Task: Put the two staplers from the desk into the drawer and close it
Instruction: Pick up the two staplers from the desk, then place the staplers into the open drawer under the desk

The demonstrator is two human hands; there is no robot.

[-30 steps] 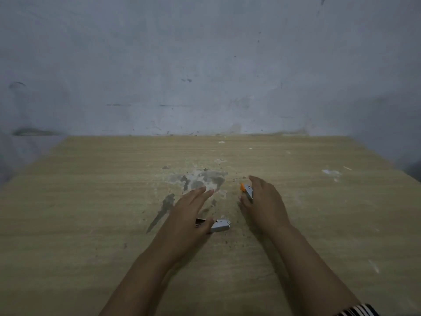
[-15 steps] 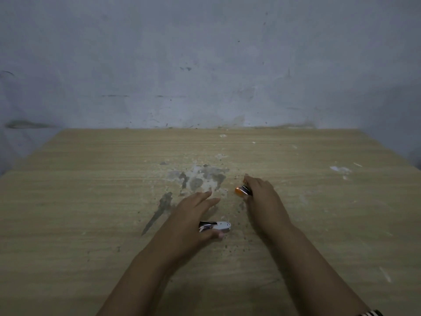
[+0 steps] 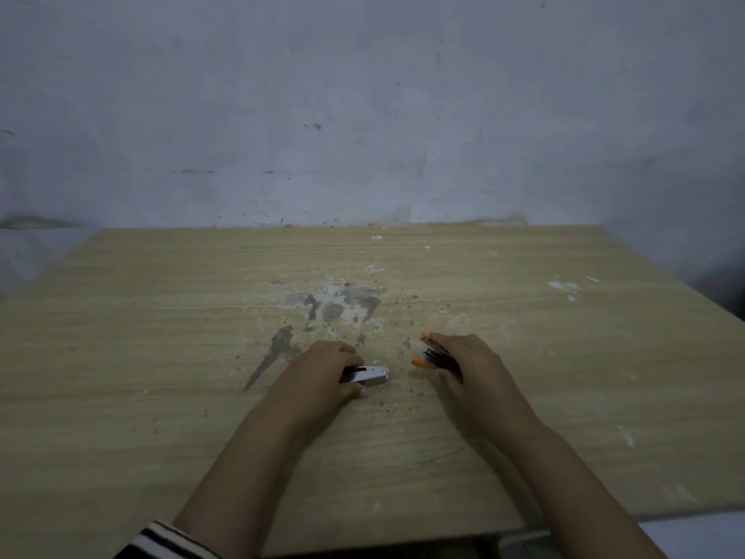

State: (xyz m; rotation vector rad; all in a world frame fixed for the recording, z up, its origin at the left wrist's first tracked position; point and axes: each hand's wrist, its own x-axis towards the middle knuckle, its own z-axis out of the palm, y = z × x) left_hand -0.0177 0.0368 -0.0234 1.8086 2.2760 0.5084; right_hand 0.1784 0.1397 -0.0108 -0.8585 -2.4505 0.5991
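Observation:
Two staplers are in my hands near the middle of the wooden desk [image 3: 161, 357]. A small silver stapler [image 3: 369, 376] pokes out to the right from my left hand [image 3: 320, 377], whose fingers are curled around it. An orange and dark stapler [image 3: 429, 355] is held in my right hand [image 3: 471, 369], its orange tips pointing left. I cannot tell if either stapler is off the desk surface. The two hands are a short distance apart. No drawer is in view.
A grey, scuffed wall [image 3: 363, 115] rises right behind the desk's far edge. Grey stains and paint chips [image 3: 334, 304] mark the desk beyond my hands. The desk's front edge [image 3: 403, 534] runs close to my body, with pale floor at the lower right.
My left hand's fingers have curled shut around the silver stapler. My right hand has drawn the orange stapler nearer to me and turned it, so more of it shows.

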